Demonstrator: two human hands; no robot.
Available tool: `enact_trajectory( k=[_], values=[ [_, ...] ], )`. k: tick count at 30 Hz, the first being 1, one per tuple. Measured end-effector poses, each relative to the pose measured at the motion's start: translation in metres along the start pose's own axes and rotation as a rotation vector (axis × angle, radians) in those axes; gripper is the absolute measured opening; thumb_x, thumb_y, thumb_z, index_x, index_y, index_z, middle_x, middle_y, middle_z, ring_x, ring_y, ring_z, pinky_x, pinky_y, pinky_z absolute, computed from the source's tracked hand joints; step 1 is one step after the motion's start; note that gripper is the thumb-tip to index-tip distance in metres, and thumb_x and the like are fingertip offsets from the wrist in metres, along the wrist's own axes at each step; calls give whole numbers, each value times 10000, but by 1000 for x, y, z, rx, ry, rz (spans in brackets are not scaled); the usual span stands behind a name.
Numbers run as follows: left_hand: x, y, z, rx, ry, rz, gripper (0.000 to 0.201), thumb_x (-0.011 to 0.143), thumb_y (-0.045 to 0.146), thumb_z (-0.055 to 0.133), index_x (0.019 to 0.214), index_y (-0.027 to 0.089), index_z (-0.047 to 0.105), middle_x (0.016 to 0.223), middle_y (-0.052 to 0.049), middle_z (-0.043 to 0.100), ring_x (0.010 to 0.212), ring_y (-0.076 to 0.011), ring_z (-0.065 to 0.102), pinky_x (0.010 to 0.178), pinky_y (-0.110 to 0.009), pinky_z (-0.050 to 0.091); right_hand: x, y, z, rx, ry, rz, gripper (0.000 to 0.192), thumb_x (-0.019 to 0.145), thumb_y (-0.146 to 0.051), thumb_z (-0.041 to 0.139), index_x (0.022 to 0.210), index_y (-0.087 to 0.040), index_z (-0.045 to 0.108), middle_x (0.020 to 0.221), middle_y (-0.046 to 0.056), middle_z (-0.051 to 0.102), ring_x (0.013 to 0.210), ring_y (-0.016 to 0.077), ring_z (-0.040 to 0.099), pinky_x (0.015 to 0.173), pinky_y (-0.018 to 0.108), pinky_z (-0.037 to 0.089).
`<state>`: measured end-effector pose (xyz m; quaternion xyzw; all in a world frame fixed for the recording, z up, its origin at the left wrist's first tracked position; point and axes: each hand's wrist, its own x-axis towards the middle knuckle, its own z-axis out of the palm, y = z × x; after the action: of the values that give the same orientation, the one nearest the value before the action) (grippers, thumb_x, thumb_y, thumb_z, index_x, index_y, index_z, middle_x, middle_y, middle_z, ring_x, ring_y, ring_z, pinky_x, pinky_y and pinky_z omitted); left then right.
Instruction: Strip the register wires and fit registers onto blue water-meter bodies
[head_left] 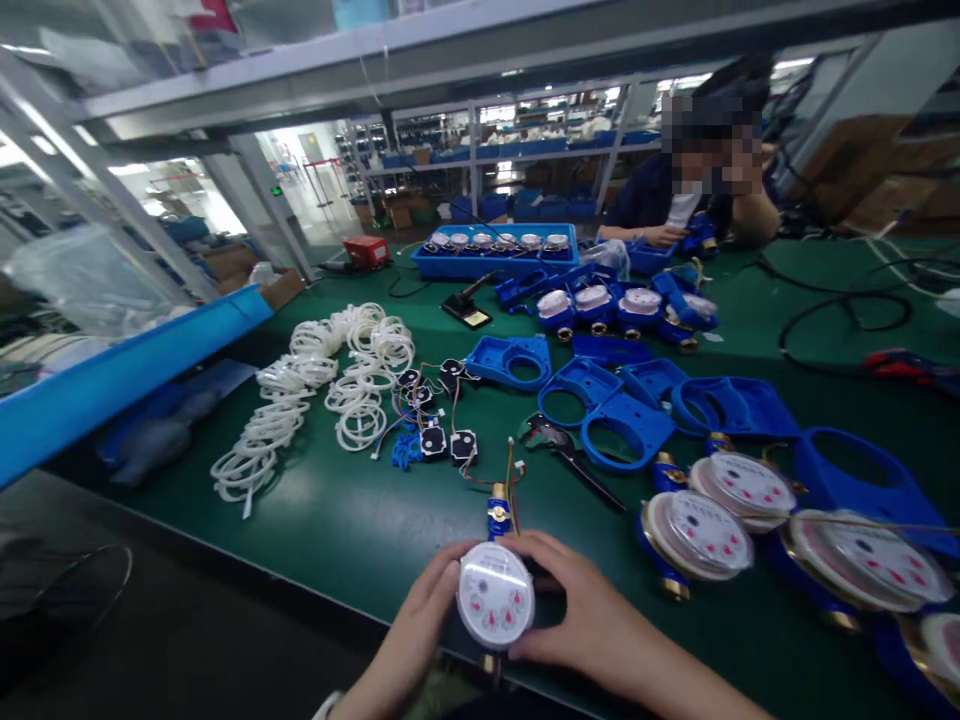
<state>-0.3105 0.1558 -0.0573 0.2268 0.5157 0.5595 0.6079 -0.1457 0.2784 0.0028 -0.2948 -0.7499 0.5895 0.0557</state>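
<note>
Between your two hands, at the near edge of the green worktop [337, 530], sits the round white-faced water meter [496, 597] with red sub-dials and a blue brass-ended body. Your left hand [415, 620] curls against its left rim, and your right hand [581, 610] wraps over its right side, fingers closed around the casing; both grip the meter. Thin coloured wires [512, 478] run up from behind it.

Far to the left of your left hand lie loops of white plastic sealing rings [300, 400], apparently still unused. Just ahead of your hands, small black sensor modules [442, 440] with coloured leads wait loose, so I judge the wiring work is only partly done. Ahead and to the right of your right hand, empty blue plastic meter covers [626, 425] are stacked unfitted beside black-handled pliers [566, 455]. Right of your right hand, several more white-dial meters [697, 535] lie bare on the worktop, seemingly awaiting covers. Beyond them, a blue tray of meters [495, 262] looks further along.
</note>
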Motion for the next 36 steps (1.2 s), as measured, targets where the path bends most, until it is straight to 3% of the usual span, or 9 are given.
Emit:
enact_trajectory(
  k=[4,10,14,17,19,24,30,34,36],
  values=[
    [4,-6,12,-20,158,2,640,788,658,562,1172,145,556,1168,-110,612,1121,-264,524,1008,-378,353,3,4,0,92,-67,66,703,556,-191,830,1212,-242,581,1245,49,471,1176,229,466,961,319,452],
    [6,-8,11,-99,182,-20,664,746,643,620,1177,146,529,1103,-91,632,1054,-237,548,926,-323,396,7,13,-1,134,-95,81,697,571,-269,841,1213,-245,572,1203,52,451,1133,230,484,857,291,497],
    [6,-8,10,12,169,31,612,789,646,562,1149,152,549,1076,-75,639,1027,-228,561,917,-319,411,2,-9,-6,-283,-106,97,729,606,-302,841,1269,-276,539,1176,50,493,1070,246,527,882,363,476],
    [5,-12,11,77,170,74,596,832,639,506,1194,167,535,1197,-82,607,1128,-232,538,998,-330,397,-1,-33,-3,-690,-68,150,983,580,-296,845,1438,-248,368,1272,106,446,1108,294,508,956,436,429],
    [4,-16,11,79,198,139,619,851,649,458,1239,171,519,1300,-91,550,1231,-238,482,1079,-347,348,2,-41,2,-809,-100,103,1107,554,-329,852,1488,-233,265,1373,135,369,1199,326,447,1008,439,398],
    [3,-25,-3,313,386,346,570,905,579,395,1301,183,496,1395,-96,460,1307,-255,409,1146,-440,262,16,-35,5,-845,-189,3,912,502,-363,828,1331,-196,487,1334,129,426,1091,335,535,953,424,459],
    [13,-38,-39,779,481,598,423,954,348,393,1364,247,416,1435,-62,421,1352,-228,364,1118,-450,331,19,-63,-25,-811,2,-48,807,519,-296,815,1254,-165,509,1256,120,456,1078,289,531,937,383,463],
    [19,-43,-44,983,554,772,414,938,243,427,1350,262,392,1366,-51,497,1288,-203,454,1046,-367,437,46,-89,-57,-939,202,-258,683,614,-255,754,1232,-152,482,1221,118,464,1031,258,536,878,379,476],
    [20,-43,-43,1042,576,813,420,930,225,443,1345,254,388,1335,-59,522,1260,-202,485,1024,-342,458,68,-91,-72,-1041,172,-315,674,628,-259,742,1233,-133,473,1218,121,463,1014,255,538,854,376,482]
  ],
)
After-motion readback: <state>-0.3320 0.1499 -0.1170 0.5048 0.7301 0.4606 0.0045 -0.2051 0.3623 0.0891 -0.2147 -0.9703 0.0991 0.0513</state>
